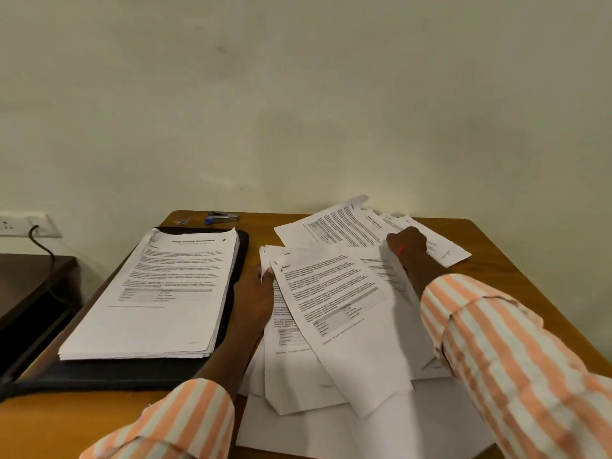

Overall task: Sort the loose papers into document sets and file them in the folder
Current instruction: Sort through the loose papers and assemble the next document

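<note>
a: why is the left hand (pixel 255 293) at that edge?
b: it pinches the left margin of the loose papers (pixel 337 313), likely to steady thin, slippery sheets that fan crookedly.
a: the right hand (pixel 406 245)?
b: laid on the far sheets (pixel 344 226) beyond; fingers hidden, so i cannot tell its grip. left of the pinch, a squared stack (pixel 159 293) lies on the flat black folder (pixel 132 372).

A wooden desk (pixel 496 246) with an orange-brown top fills the lower half of the frame and stands against a plain pale wall (pixel 298 94). A blue and silver stapler (pixel 222 217) lies at its far edge, just beside a small bluish object (pixel 182 221) too small to make out. At the left edge a black cable (pixel 46 246) hangs from a white wall socket (pixel 20 225) down to a dark side cabinet (pixel 29 279).
</note>
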